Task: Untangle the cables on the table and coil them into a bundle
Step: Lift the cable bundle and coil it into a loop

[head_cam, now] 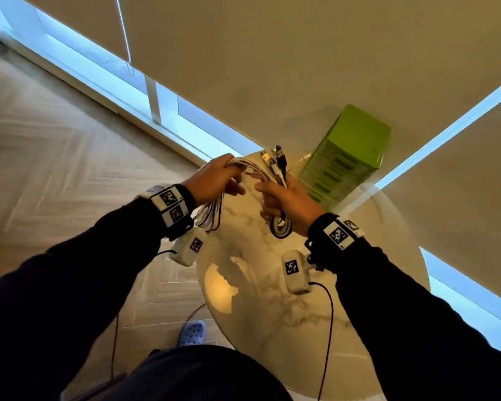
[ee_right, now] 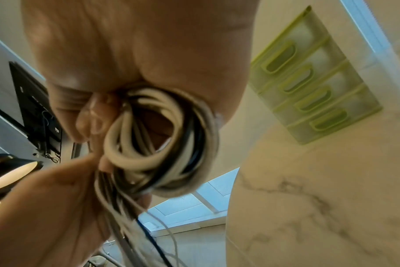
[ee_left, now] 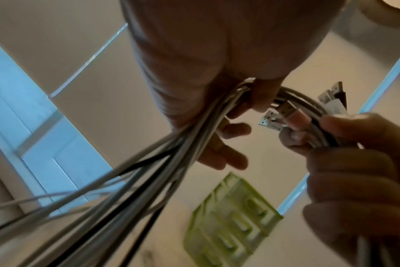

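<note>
A bunch of white and black cables point(head_cam: 261, 169) arcs between both hands above the round marble table point(head_cam: 272, 299). My left hand point(head_cam: 217, 178) grips the straight run of cables point(ee_left: 171, 162), whose loose strands hang down past the wrist. My right hand point(head_cam: 284, 198) holds the coiled part point(ee_right: 162, 144), a loop of thick white and black turns hanging below the fist point(head_cam: 281, 227). Several USB plugs point(head_cam: 275, 157) stick up above the right hand, also seen as plugs point(ee_left: 308, 106) in the left wrist view.
A green plastic drawer unit point(head_cam: 344, 160) stands at the table's far edge, just right of the hands. Window frames and blinds run behind. A wooden floor point(head_cam: 55, 169) lies to the left, and a slippered foot point(head_cam: 191, 332) shows beside the table.
</note>
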`<act>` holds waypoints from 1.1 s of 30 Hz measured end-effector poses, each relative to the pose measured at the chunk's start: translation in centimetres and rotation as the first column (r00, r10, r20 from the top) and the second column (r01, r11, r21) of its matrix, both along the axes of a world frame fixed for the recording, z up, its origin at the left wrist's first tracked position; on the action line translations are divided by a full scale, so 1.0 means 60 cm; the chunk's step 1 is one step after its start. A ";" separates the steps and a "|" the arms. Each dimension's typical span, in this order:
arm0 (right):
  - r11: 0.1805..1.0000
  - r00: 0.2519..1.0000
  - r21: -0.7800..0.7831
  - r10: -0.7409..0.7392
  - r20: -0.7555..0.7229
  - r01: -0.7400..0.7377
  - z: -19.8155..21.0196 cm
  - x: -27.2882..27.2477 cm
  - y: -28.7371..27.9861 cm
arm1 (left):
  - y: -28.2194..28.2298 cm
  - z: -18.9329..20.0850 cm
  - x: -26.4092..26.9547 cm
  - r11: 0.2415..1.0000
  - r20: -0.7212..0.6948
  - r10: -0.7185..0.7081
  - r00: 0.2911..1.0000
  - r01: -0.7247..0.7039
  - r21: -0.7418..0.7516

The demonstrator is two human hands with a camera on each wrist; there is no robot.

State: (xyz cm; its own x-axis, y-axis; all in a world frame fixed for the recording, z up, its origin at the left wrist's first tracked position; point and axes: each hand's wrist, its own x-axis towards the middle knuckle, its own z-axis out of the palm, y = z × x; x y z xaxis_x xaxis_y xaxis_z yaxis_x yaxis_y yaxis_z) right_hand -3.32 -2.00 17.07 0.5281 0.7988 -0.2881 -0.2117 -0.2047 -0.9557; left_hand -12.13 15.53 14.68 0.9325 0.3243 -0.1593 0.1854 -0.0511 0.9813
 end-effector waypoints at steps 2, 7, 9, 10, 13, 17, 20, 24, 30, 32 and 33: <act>0.999 0.997 -0.012 -0.046 0.070 0.047 0.002 -0.003 -0.014 | -0.025 0.017 0.028 0.993 0.021 0.031 0.999 -0.029 -0.114; 0.985 0.931 -0.135 -0.048 0.362 0.103 -0.005 -0.008 -0.042 | -0.079 0.047 0.069 0.976 0.049 0.093 0.995 -0.081 -0.204; 0.983 0.905 -0.135 -0.057 0.421 0.125 -0.009 -0.014 -0.045 | -0.088 0.054 0.081 0.973 0.033 0.100 0.994 -0.091 -0.212; 0.980 0.892 -0.131 -0.078 0.446 0.151 -0.010 -0.015 -0.044 | -0.091 0.058 0.086 0.967 0.026 0.100 0.995 -0.091 -0.239; 0.969 0.859 -0.063 -0.181 0.479 0.240 -0.013 -0.007 -0.041 | -0.097 0.070 0.094 0.943 -0.004 0.128 0.992 -0.123 -0.310; 0.934 0.855 0.081 -0.352 0.381 0.349 -0.016 0.000 -0.035 | -0.107 0.081 0.092 0.923 0.024 0.121 0.992 -0.104 -0.371; 0.952 0.871 0.049 -0.298 0.391 0.303 -0.026 -0.006 -0.030 | -0.115 0.078 0.088 0.904 0.012 0.176 0.984 -0.157 -0.399; 0.977 0.903 0.027 -0.204 0.378 0.210 -0.027 0.000 -0.031 | -0.125 0.071 0.082 0.814 -0.030 0.208 0.978 -0.190 -0.548; 0.997 0.939 -0.041 -0.046 0.342 0.064 -0.015 0.009 -0.050 | -0.135 0.071 0.084 0.749 -0.079 0.147 0.986 -0.163 -0.642; 0.993 0.913 -0.101 -0.008 0.407 0.053 -0.012 0.008 -0.057 | -0.141 0.068 0.091 0.749 -0.059 0.153 0.986 -0.155 -0.645; 0.991 0.908 -0.121 -0.002 0.419 0.058 -0.014 0.007 -0.061 | -0.145 0.067 0.095 0.755 -0.043 0.146 0.988 -0.139 -0.641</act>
State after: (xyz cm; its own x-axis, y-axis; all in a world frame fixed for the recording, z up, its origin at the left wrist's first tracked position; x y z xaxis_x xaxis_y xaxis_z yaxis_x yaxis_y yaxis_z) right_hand -2.88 -5.66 16.21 0.6451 0.7521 -0.1349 0.1921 -0.3305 -0.9241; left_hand -6.44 6.85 18.72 0.8860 0.2787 -0.3705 0.1309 0.6164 0.7765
